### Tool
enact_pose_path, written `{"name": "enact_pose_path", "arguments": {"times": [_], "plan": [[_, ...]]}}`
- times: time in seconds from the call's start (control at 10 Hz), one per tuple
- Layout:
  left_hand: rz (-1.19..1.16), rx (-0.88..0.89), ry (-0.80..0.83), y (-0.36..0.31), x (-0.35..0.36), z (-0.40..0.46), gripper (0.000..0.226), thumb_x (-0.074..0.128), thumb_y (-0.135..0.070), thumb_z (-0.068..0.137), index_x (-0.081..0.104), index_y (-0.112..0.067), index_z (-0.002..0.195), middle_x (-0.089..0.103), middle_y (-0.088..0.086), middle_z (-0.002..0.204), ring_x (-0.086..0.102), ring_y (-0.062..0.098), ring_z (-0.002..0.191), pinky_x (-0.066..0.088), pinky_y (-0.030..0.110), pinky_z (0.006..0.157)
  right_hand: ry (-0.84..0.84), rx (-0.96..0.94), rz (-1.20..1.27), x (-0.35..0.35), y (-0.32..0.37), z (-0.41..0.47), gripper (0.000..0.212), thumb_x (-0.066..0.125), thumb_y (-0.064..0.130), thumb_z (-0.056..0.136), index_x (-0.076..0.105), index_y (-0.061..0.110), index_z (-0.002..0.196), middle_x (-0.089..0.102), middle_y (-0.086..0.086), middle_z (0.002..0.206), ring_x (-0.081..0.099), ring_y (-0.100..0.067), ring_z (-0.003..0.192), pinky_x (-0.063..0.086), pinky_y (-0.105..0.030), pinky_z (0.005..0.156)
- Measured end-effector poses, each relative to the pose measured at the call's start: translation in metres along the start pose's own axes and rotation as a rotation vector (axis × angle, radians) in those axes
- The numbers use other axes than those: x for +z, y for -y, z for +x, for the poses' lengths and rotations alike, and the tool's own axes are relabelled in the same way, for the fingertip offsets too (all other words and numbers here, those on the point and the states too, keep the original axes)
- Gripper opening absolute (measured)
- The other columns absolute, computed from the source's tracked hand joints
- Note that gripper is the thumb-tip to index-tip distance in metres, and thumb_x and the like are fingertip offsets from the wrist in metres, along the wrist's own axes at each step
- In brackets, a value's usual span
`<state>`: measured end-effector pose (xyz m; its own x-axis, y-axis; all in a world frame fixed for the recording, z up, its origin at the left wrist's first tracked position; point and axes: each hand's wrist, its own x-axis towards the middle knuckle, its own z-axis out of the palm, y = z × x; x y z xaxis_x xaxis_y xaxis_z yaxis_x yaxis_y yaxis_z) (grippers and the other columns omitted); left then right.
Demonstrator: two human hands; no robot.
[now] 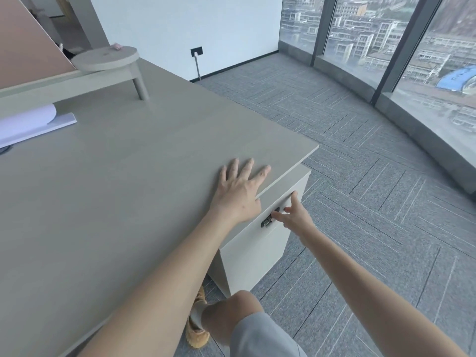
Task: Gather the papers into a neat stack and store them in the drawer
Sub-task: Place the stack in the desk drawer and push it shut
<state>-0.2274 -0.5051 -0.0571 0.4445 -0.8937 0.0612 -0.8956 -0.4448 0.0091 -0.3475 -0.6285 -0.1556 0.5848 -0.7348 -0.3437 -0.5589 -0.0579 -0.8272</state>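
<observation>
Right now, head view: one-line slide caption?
Left hand flat on the desk, right hand at the closed drawer's handle; papers lie far left.

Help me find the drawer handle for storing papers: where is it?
The dark handle sits on the drawer front under the desk's right corner, at the right hand's fingertips.

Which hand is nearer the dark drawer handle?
Right. The right hand has fingers at the drawer handle; the left hand rests flat on the desk top above it.
</observation>
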Motion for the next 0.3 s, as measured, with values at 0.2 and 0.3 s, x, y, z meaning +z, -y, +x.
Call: {"name": "enact_pose_path", "arguments": {"times": [0.2,0.3], "plan": [[-0.242,-0.019,0.001,0.002,-0.011,-0.006,0.068,0.053,-0.04,0.087,0.032,-0.036,0.151,0.021,0.002,0.164,0.01,0.031,0.152,0.006,0.045,0.122,-0.128,-0.019,-0.15,-0.011,0.021,-0.015,0.049,0.07,0.027,0.087,0.057,0.011,0.132,0.062,-0.012,0.136,0.056,-0.03,0.125,0.043,-0.033,0.094],[-0.539,-0.075,-0.028,0.008,-0.021,-0.022,0.052,0.059,-0.034,0.09,0.051,-0.026,0.141,0.037,0.0,0.158,0.018,0.02,0.151,0.012,0.032,0.121,-0.129,-0.068,-0.16,-0.02,0.032,-0.03,0.056,0.068,0.027,0.089,0.053,0.015,0.141,0.059,-0.012,0.14,0.052,-0.028,0.131,0.04,-0.033,0.101]]}}
